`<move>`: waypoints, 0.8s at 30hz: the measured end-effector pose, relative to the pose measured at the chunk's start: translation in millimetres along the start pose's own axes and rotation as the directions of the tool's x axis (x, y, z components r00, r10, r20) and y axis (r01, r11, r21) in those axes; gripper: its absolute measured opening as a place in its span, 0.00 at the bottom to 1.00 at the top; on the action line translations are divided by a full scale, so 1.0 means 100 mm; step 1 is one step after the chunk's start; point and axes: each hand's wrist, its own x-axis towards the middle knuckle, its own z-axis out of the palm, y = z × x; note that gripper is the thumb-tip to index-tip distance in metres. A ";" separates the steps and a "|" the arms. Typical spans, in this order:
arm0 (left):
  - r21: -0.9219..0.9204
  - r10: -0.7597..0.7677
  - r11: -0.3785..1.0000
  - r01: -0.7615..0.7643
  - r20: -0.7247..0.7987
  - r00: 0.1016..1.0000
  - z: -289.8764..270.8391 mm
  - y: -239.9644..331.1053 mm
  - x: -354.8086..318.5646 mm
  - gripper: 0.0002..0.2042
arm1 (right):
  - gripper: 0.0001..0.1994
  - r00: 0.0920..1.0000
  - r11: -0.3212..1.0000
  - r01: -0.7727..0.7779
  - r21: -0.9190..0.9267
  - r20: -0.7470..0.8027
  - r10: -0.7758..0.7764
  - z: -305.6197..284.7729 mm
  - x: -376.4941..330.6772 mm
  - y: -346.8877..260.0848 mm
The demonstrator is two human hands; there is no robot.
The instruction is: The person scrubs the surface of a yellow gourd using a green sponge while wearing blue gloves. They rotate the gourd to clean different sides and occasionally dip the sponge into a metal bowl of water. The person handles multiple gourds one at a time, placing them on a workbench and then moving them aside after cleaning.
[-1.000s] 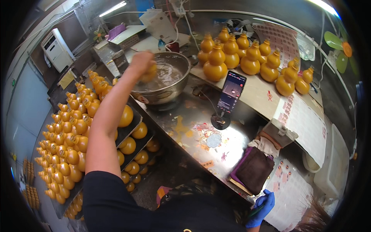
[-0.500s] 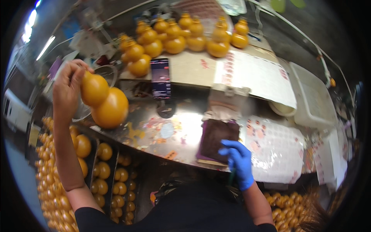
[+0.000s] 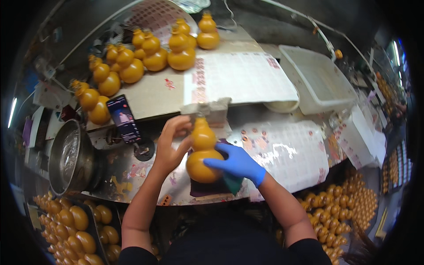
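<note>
A glossy orange gourd-shaped figure [image 3: 203, 152] stands upright in front of me over the metal worktable [image 3: 132, 170]. My bare left hand [image 3: 170, 145] grips its neck and left side. My right hand [image 3: 238, 163], in a blue glove, presses against its lower bulb from the right, with a dark green cloth [image 3: 232, 182] under the fingers. Beneath the gourd lies a dark purple pad [image 3: 207, 189].
A row of orange gourds [image 3: 145, 57] stands on the raised shelf behind. A phone [image 3: 123, 118] leans on a stand, a steel bowl [image 3: 68, 157] is at left, a white bin [image 3: 318, 79] at right. Sticker sheets [image 3: 291, 150] and trays of gourds [image 3: 75, 225] lie around.
My left hand carried the gourd from the bowl at left to the middle. My right hand left the purple pad and came up against the gourd.
</note>
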 end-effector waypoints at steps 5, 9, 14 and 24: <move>0.258 0.115 0.956 -0.138 0.100 0.988 0.46 0.25 -0.73 0.52 | 0.32 0.995 0.991 0.079 0.104 -0.060 -0.073 0.07 -0.11 0.09; 0.291 0.084 0.953 -0.089 0.028 0.996 0.52 0.09 -0.60 0.43 | 0.27 0.952 0.986 0.134 0.096 -0.290 -0.101 0.15 -0.12 0.23; 0.307 0.153 0.941 -0.138 -0.023 0.988 0.64 0.08 -0.48 0.42 | 0.19 0.822 0.897 -0.225 -0.380 -0.568 -0.034 -0.42 -0.42 1.02; 0.330 0.128 0.938 -0.107 -0.042 0.991 0.70 0.10 -0.56 0.42 | 0.26 0.773 0.437 -0.633 -0.638 -0.489 0.406 -0.33 -2.02 0.96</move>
